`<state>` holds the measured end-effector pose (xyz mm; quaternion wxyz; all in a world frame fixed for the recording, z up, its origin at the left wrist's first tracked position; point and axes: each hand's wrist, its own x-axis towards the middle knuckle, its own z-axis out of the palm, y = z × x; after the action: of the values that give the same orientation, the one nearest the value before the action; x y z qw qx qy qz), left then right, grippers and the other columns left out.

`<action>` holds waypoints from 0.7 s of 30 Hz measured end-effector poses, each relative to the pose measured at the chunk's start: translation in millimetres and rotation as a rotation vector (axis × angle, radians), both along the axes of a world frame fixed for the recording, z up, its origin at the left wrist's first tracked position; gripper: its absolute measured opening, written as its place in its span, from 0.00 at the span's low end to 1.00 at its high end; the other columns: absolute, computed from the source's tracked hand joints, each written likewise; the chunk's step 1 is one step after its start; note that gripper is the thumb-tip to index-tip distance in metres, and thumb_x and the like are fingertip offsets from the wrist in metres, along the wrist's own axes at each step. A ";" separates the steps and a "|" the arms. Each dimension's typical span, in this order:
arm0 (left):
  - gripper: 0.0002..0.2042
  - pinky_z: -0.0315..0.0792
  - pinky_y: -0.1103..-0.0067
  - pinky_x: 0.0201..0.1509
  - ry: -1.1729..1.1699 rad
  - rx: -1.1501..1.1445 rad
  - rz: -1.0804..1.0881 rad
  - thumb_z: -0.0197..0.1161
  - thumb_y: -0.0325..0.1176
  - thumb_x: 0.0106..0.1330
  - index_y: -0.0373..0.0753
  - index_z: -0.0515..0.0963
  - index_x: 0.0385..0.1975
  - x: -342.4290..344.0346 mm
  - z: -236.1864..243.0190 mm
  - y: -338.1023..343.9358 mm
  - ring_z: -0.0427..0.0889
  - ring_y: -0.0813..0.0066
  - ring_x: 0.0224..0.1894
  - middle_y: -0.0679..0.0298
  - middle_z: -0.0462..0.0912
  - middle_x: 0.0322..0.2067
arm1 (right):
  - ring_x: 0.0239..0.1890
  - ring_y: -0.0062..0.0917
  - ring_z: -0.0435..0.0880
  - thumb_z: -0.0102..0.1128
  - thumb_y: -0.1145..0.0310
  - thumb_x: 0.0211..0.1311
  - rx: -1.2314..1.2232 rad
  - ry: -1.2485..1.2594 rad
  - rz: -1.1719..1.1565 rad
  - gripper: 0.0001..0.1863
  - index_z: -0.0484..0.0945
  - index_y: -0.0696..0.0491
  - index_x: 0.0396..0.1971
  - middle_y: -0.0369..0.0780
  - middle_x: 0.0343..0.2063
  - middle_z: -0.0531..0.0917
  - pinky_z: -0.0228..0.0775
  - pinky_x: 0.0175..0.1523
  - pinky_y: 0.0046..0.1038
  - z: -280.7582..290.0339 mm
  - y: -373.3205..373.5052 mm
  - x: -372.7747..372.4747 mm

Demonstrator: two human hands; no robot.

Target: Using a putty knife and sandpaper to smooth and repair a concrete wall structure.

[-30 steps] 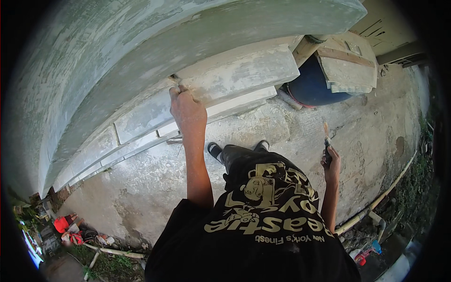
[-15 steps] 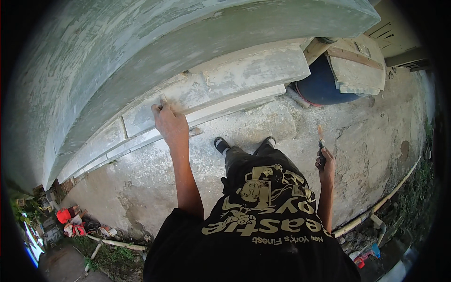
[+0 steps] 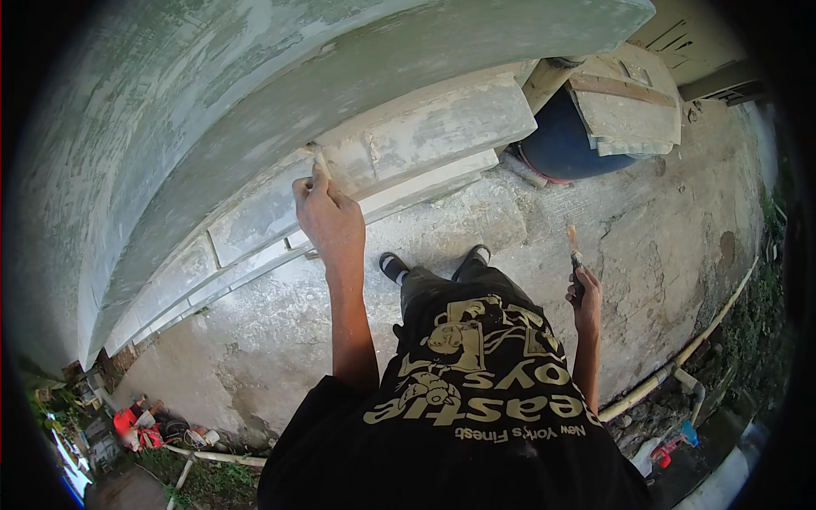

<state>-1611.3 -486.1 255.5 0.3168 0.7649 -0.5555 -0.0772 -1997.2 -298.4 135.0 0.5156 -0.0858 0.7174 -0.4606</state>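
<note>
My left hand (image 3: 330,217) is closed and held up against the pale block wall (image 3: 442,127). A narrow, pale tip sticks out above its knuckles, touching or nearly touching a small dark hole (image 3: 311,146) under the overhanging greenish-grey ledge (image 3: 399,72). Whether that tip is a dusty finger or a small held piece, I cannot tell. My right hand (image 3: 586,297) is low at my right side, wrapped round a slim tool (image 3: 577,270) with a dark handle and a thin tan end, away from the wall. Its end is too small to tell a brush from a putty knife.
A dark blue tub (image 3: 561,140) stands beyond the wall's right end, partly covered by boards (image 3: 633,102). Rough concrete floor (image 3: 654,255) runs under my feet. Bamboo poles (image 3: 654,391) edge it, with plants beyond. Red items (image 3: 140,429) lie at the far left.
My left hand has moved right along the wall and up toward the ledge's underside. The view has shifted a little. My right hand still holds its tool low at my side.
</note>
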 end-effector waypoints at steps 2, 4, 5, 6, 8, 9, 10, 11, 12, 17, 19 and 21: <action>0.13 0.70 0.65 0.42 -0.008 0.026 0.054 0.52 0.20 0.63 0.24 0.78 0.45 8.0 1.2 -3.3 0.77 0.52 0.36 0.49 0.74 0.35 | 0.20 0.12 0.68 0.54 0.64 0.66 0.000 0.018 -0.017 0.13 0.77 0.57 0.43 0.30 0.23 0.71 0.62 0.25 0.17 -1.4 0.6 -1.6; 0.14 0.73 0.63 0.40 -0.144 0.151 -0.028 0.54 0.18 0.60 0.23 0.76 0.46 5.2 -1.2 -10.0 0.78 0.50 0.35 0.49 0.71 0.38 | 0.21 0.12 0.68 0.54 0.64 0.65 -0.001 0.006 -0.029 0.12 0.77 0.57 0.42 0.30 0.23 0.72 0.62 0.25 0.17 -8.0 3.7 -6.0; 0.14 0.73 0.63 0.40 -0.144 0.152 -0.037 0.54 0.18 0.60 0.23 0.76 0.46 -0.8 -1.8 -13.2 0.78 0.50 0.35 0.49 0.71 0.38 | 0.21 0.12 0.68 0.54 0.64 0.65 0.001 0.006 -0.038 0.12 0.77 0.57 0.42 0.30 0.23 0.72 0.62 0.25 0.17 -10.7 6.4 -6.9; 0.13 0.73 0.62 0.40 -0.151 0.114 -0.075 0.54 0.18 0.60 0.22 0.75 0.45 -12.1 -3.8 -17.4 0.79 0.50 0.36 0.49 0.71 0.38 | 0.20 0.12 0.68 0.55 0.64 0.65 0.006 0.016 -0.021 0.12 0.77 0.56 0.41 0.30 0.23 0.72 0.62 0.25 0.17 -12.9 5.8 -6.9; 0.14 0.75 0.62 0.39 -0.162 0.075 -0.130 0.55 0.18 0.58 0.21 0.74 0.45 -32.1 -8.3 -22.5 0.80 0.48 0.36 0.47 0.71 0.39 | 0.20 0.12 0.69 0.55 0.64 0.65 0.018 0.026 -0.007 0.12 0.77 0.56 0.41 0.30 0.24 0.72 0.62 0.24 0.17 -15.7 12.6 -7.4; 0.14 0.75 0.62 0.39 -0.161 0.073 -0.135 0.55 0.18 0.58 0.21 0.74 0.45 -42.9 -8.8 -26.6 0.80 0.48 0.36 0.47 0.71 0.39 | 0.20 0.12 0.69 0.55 0.63 0.64 0.025 -0.003 -0.028 0.12 0.77 0.56 0.40 0.30 0.24 0.72 0.62 0.24 0.18 -22.0 16.2 -9.3; 0.15 0.75 0.62 0.39 -0.123 0.055 -0.184 0.55 0.18 0.58 0.21 0.73 0.45 -53.2 -8.3 -29.9 0.80 0.48 0.36 0.47 0.71 0.39 | 0.20 0.12 0.69 0.55 0.63 0.64 0.031 -0.033 -0.049 0.11 0.77 0.56 0.38 0.31 0.24 0.72 0.62 0.24 0.18 -27.9 19.9 -10.7; 0.15 0.76 0.63 0.38 -0.084 0.037 -0.233 0.55 0.18 0.58 0.21 0.73 0.46 -60.4 -8.1 -33.1 0.80 0.48 0.35 0.47 0.71 0.39 | 0.20 0.12 0.69 0.55 0.63 0.64 0.029 -0.033 -0.052 0.11 0.77 0.56 0.38 0.31 0.24 0.72 0.62 0.24 0.18 -33.5 23.7 -11.9; 0.18 0.77 0.64 0.38 -0.171 0.069 -0.266 0.57 0.18 0.57 0.20 0.72 0.49 -64.5 -8.8 -36.9 0.81 0.50 0.35 0.47 0.72 0.40 | 0.20 0.12 0.69 0.55 0.63 0.64 0.079 -0.026 -0.083 0.11 0.77 0.55 0.37 0.31 0.24 0.72 0.62 0.24 0.18 -38.6 28.4 -11.3; 0.09 0.75 0.64 0.39 -0.024 0.032 -0.300 0.53 0.21 0.64 0.23 0.78 0.37 -105.4 -12.2 -48.5 0.79 0.49 0.35 0.47 0.73 0.36 | 0.18 0.13 0.68 0.56 0.64 0.63 0.114 -0.050 -0.156 0.09 0.77 0.53 0.34 0.31 0.21 0.71 0.62 0.23 0.18 -53.4 36.0 -10.5; 0.12 0.75 0.64 0.41 -0.034 -0.070 -0.375 0.53 0.21 0.64 0.22 0.75 0.44 -118.8 -16.3 -55.0 0.79 0.48 0.37 0.46 0.72 0.38 | 0.18 0.13 0.68 0.56 0.64 0.63 0.098 -0.059 -0.131 0.09 0.77 0.53 0.34 0.31 0.21 0.72 0.62 0.23 0.18 -55.9 29.2 -7.7; 0.16 0.75 0.64 0.43 -0.096 -0.041 -0.420 0.52 0.22 0.64 0.22 0.72 0.50 -119.4 -13.3 -59.1 0.79 0.48 0.37 0.46 0.71 0.40 | 0.17 0.13 0.68 0.56 0.63 0.63 0.069 -0.071 -0.086 0.08 0.77 0.53 0.34 0.31 0.21 0.72 0.62 0.22 0.18 -56.6 21.8 -3.4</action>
<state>-1730.7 -545.3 242.2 0.2823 0.6286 -0.7185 -0.0937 -2000.7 -276.6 78.4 0.5233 -0.0209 0.7170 -0.4601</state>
